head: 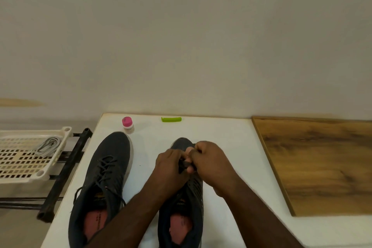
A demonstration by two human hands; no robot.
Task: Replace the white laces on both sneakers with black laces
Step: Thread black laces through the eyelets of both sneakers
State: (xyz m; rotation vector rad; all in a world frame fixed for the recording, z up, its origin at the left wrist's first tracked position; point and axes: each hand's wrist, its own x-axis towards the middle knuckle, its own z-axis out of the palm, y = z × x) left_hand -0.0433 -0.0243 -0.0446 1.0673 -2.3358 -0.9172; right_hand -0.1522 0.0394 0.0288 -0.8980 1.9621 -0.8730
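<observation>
White tabletop (221,167) fills the lower centre of the frame, wall behind it. Two dark sneakers on it, toes pointing toward the wall, openings toward the bottom edge.

Left sneaker (106,177), lower left of centre: black lace (106,169) already threaded through its eyelets, loose ends trailing down both sides near the opening. Pinkish insole visible inside.

Right sneaker (185,197), lower centre: toe partly hidden by both hands. Mesh side panel shows below the right wrist. Pinkish insole visible here too.

Left hand (171,163) and right hand (209,159) meet over the front of the right sneaker, fingers curled, tips close together. Between them a short bit of dark lace (183,164) is pinched by both hands. Which eyelet it sits at cannot be told; fingers cover it.

White laces (48,145): coiled in a cream plastic basket (20,165) at middle left of the frame, off the tabletop, resting on a black metal rack (66,167).

Far edge of the tabletop: small bottle with a pink cap (127,125), just beyond the left sneaker's toe; a green plastic piece (171,119) lying flat to its right, well apart from both shoes.

Wooden board (318,163) lies on the right side of the tabletop.
</observation>
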